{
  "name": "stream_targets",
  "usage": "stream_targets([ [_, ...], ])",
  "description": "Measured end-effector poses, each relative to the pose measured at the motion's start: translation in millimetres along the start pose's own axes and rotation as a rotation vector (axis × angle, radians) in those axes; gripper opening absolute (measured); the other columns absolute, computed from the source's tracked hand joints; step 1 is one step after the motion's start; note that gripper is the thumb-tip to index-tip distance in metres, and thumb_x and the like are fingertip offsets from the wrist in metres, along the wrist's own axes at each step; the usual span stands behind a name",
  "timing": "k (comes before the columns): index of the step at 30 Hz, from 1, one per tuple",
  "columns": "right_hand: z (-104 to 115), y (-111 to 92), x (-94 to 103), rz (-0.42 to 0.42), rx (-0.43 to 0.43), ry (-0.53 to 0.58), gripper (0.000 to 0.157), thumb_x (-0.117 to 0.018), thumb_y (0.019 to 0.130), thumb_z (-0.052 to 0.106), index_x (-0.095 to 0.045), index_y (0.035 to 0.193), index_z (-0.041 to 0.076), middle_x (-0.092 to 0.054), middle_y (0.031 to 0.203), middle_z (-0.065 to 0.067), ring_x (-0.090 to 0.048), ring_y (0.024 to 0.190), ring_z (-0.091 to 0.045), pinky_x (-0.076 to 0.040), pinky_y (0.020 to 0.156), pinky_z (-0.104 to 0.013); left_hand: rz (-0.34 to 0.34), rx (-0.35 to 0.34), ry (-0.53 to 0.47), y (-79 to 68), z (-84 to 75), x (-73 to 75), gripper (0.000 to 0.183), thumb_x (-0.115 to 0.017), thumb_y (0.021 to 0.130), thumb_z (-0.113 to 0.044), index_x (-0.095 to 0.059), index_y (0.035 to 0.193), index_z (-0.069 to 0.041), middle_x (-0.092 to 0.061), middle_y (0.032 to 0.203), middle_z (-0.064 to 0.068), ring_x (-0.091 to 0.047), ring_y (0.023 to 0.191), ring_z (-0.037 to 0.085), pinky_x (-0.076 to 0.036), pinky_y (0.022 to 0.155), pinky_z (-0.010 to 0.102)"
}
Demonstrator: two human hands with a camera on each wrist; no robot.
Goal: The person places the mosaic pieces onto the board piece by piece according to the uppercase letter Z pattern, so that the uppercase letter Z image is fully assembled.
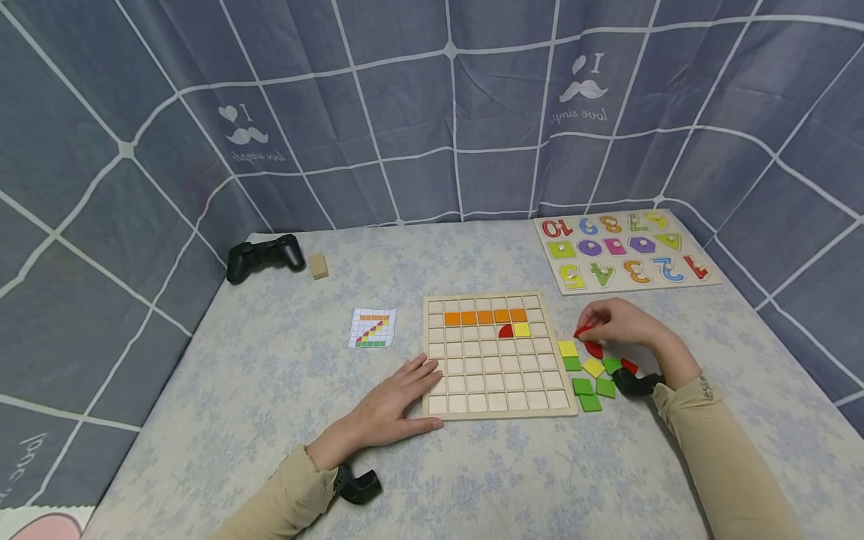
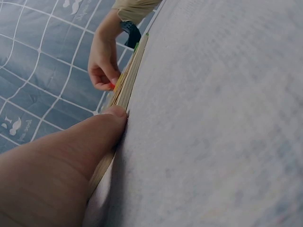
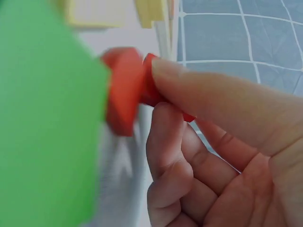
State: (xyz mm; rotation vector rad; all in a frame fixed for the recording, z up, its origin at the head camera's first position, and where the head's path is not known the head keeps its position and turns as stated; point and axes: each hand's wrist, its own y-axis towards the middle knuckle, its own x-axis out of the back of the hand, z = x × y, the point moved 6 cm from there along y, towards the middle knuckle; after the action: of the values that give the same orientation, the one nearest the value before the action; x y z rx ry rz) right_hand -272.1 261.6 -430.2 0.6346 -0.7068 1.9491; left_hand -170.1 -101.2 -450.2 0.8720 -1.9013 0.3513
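Note:
A wooden grid board (image 1: 475, 383) lies on the table, bearing a row of orange squares (image 1: 485, 318), a red quarter-round piece (image 1: 505, 331) and a yellow square (image 1: 522, 329). My left hand (image 1: 386, 409) rests along the board's left edge, fingers fairly straight, the thumb (image 2: 111, 118) against its side. Right of the board, my right hand (image 1: 624, 324) pinches a small red piece (image 3: 149, 82) between thumb and forefinger. Just below it lies another red piece (image 1: 594, 350). Green squares (image 1: 590, 403) and yellow squares (image 1: 568, 349) are scattered beside the board.
A printed pattern card (image 1: 373, 328) lies left of the board. Farther back are a black game controller (image 1: 265, 258) and a small wooden block (image 1: 319, 266). At the back right lies a number-and-shape puzzle board (image 1: 628, 255). Grid-patterned cloth (image 1: 418, 105) surrounds the table.

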Motion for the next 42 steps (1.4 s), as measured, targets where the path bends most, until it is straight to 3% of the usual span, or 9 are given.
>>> stream_targets([
  [4,10.0,0.9,4.5,-0.037,-0.006,-0.016,0.019,-0.070,0.085,0.018,-0.066,0.096,0.003,-0.065,0.083,-0.002,-0.052,0.072,-0.019,-0.045,0.063,-0.028,0.003,0.003,-0.002,-0.3,0.0,-0.2,0.075,-0.056,0.088,-0.054,-0.037,0.145,-0.008,-0.027,0.153,0.005,-0.013,0.142,0.019,-0.015,0.116,0.030],
  [8,26.5,7.8,2.6,-0.032,0.049,-0.031,0.019,-0.067,0.087,0.017,-0.068,0.101,0.005,-0.067,0.090,-0.003,-0.052,0.076,-0.019,-0.045,0.067,-0.029,0.002,0.004,-0.004,-0.4,0.1,-0.1,0.075,-0.056,0.089,-0.054,-0.037,0.145,-0.008,-0.026,0.153,0.005,-0.013,0.142,0.018,-0.015,0.116,0.029],
  [12,45.7,18.0,-7.8,0.021,0.131,-0.047,0.017,-0.064,0.089,0.015,-0.069,0.103,0.007,-0.067,0.093,-0.002,-0.050,0.076,-0.018,-0.044,0.067,-0.029,0.003,0.002,-0.010,-0.3,0.0,0.2,0.075,-0.056,0.089,-0.054,-0.037,0.145,-0.008,-0.026,0.153,0.005,-0.013,0.142,0.019,-0.015,0.116,0.030],
  [19,81.2,36.8,-30.3,0.127,0.222,-0.053,0.012,-0.064,0.089,0.011,-0.070,0.099,0.006,-0.066,0.084,0.000,-0.054,0.071,-0.016,-0.048,0.066,-0.030,0.007,0.003,-0.010,-0.2,0.1,-0.1,0.076,-0.056,0.089,-0.055,-0.037,0.145,-0.008,-0.026,0.153,0.005,-0.013,0.142,0.019,-0.018,0.116,0.034],
  [26,110.1,50.0,-52.9,0.198,0.330,-0.066,0.012,-0.063,0.088,0.006,-0.071,0.098,0.005,-0.067,0.089,0.001,-0.062,0.081,-0.013,-0.053,0.077,-0.031,0.006,0.002,-0.004,-0.2,0.4,-0.2,0.076,-0.056,0.088,-0.055,-0.037,0.145,-0.008,-0.026,0.153,0.004,-0.013,0.142,0.019,-0.017,0.116,0.033],
  [34,123.5,59.4,-75.8,0.249,0.330,-0.143,0.012,-0.063,0.088,0.006,-0.072,0.097,0.008,-0.067,0.087,0.004,-0.062,0.080,-0.010,-0.053,0.074,-0.028,0.011,0.003,-0.007,0.4,-0.2,-0.2,0.075,-0.056,0.089,-0.054,-0.037,0.145,-0.009,-0.025,0.153,0.003,-0.013,0.142,0.018,-0.016,0.116,0.032],
  [42,128.2,59.8,-81.1,0.277,0.329,-0.154,0.013,-0.061,0.089,0.005,-0.072,0.096,0.006,-0.068,0.087,0.002,-0.062,0.079,-0.010,-0.052,0.073,-0.028,0.006,0.005,-0.006,-0.2,0.2,-0.1,0.075,-0.057,0.088,-0.054,-0.037,0.145,-0.009,-0.026,0.153,0.004,-0.013,0.142,0.017,-0.017,0.116,0.033],
])
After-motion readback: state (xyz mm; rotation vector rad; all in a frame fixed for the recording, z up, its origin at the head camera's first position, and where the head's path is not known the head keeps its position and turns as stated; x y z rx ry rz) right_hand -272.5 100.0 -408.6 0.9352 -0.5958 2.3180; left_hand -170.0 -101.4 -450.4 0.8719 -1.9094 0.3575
